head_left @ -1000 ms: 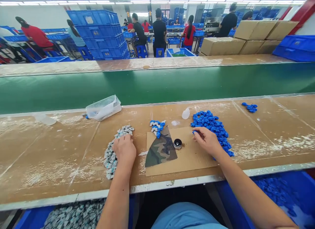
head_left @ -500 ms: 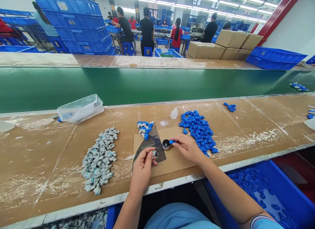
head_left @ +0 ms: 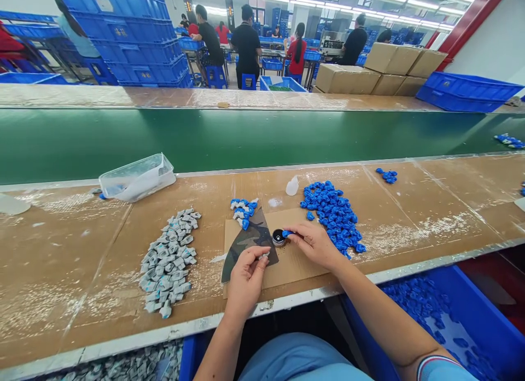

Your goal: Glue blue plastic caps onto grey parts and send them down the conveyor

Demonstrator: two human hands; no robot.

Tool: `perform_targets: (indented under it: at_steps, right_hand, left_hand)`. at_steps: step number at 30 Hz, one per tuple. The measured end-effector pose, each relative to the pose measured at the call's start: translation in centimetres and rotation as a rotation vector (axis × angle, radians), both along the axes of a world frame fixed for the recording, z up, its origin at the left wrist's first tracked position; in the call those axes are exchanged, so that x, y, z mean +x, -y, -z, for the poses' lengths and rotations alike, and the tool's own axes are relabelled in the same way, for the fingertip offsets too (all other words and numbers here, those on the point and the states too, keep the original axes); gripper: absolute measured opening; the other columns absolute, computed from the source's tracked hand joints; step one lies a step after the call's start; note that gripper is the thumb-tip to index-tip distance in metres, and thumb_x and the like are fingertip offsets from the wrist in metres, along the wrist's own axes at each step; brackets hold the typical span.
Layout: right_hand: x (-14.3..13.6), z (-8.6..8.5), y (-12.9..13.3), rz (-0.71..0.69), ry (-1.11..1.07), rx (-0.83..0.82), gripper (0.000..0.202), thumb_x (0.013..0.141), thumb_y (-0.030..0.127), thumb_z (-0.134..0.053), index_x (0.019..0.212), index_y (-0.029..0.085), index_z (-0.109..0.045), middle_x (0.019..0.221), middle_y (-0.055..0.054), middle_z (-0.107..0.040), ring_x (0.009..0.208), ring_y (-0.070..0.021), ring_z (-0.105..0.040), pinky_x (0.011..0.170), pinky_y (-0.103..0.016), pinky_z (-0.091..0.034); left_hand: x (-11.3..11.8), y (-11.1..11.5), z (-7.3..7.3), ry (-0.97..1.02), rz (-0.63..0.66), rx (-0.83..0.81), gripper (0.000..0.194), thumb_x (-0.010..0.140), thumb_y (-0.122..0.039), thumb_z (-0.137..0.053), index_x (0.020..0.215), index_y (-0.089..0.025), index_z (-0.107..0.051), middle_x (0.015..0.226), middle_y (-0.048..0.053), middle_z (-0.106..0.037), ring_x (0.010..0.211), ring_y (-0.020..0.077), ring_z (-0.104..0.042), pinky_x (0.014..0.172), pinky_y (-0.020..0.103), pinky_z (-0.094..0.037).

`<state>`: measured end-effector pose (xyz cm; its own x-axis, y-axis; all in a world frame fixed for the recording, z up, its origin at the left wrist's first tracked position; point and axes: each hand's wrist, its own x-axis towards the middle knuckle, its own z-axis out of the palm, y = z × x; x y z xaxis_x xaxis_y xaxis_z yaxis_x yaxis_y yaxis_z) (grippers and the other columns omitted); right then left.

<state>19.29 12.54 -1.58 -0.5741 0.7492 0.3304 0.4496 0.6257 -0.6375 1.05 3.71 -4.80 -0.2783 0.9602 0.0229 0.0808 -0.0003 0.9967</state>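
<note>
Grey parts (head_left: 168,263): heaped well left of the round pot (head_left: 279,238) on the counter (head_left: 102,228); single pieces are too small to read in detail.
Blue-and-grey pieces (head_left: 244,210): a small cluster, above and left of the pot.
Camouflage sheet (head_left: 250,230): just left of the pot, on cardboard (head_left: 287,269); its lower part is hidden by the left hand.
Left hand (head_left: 247,277): below and left of the pot; the grip is pinched together on a grey piece.
Grey piece (head_left: 266,255): below and left of the pot; probably light and stiff, best pinched by its edges; mostly covered by fingertips.
Pot: dark inside with a pale centre; its contents cannot be made out.
Blue piece (head_left: 286,234): at the pot's right rim, touching or just above, which cannot be told; looks light, glossy and perhaps slippery, best held by the end away from the pot.
Right hand (head_left: 312,244): right of the pot; the grip is clamped on the blue piece, thumb against fingers.
Blue parts (head_left: 332,214): heaped right of the pot; the near edge is partly behind the right hand.
</note>
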Motion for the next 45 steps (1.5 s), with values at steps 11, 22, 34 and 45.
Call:
perform_targets:
  at_steps: [11,22,34,45]
  right_hand:
    - [0.0,0.2,-0.3,-0.001,-0.009,0.042,0.028,0.094,0.023,-0.048,0.114,0.025,-0.067,0.097,-0.006,-0.072,0.088,-0.0177,-0.067,0.078,-0.03,-0.054]
    - [-0.5,0.3,1.8,-0.001,-0.259,-0.261,0.024,0.089,0.03,-0.057,0.107,0.021,-0.069,0.098,-0.008,-0.072,0.085,-0.017,-0.068,0.075,-0.029,-0.056]
    - [-1.3,-0.2,2.7,-0.167,-0.157,-0.194,0.024,0.092,0.034,-0.054,0.106,0.025,-0.072,0.083,-0.004,-0.069,0.08,-0.0144,-0.064,0.074,-0.026,-0.053]
    - [-1.5,1.9,3.3,-0.064,-0.218,-0.091,0.028,0.093,0.035,-0.053,0.112,0.022,-0.069,0.088,-0.006,-0.069,0.081,-0.0148,-0.064,0.072,-0.027,-0.053]
  left_hand:
    - [0.4,0.0,0.1,0.203,0.01,-0.055,0.029,0.068,-0.038,-0.072,0.088,-0.019,-0.068,0.086,0.005,-0.071,0.082,0.0173,-0.066,0.079,0.031,-0.054]
    - [0.3,0.3,-0.3,0.27,0.02,-0.105,0.028,0.066,-0.034,-0.074,0.088,-0.018,-0.069,0.086,0.005,-0.072,0.083,0.0178,-0.066,0.082,0.032,-0.054]
    - [0.4,0.5,-0.1,0.319,0.054,-0.071,0.029,0.065,-0.03,-0.075,0.088,-0.018,-0.064,0.082,0.004,-0.069,0.082,0.0157,-0.066,0.077,0.028,-0.054]
    - [-0.1,0.0,-1.1,0.334,0.026,-0.134,0.032,0.063,-0.033,-0.077,0.086,-0.018,-0.061,0.077,0.001,-0.067,0.073,0.0125,-0.064,0.068,0.024,-0.052]
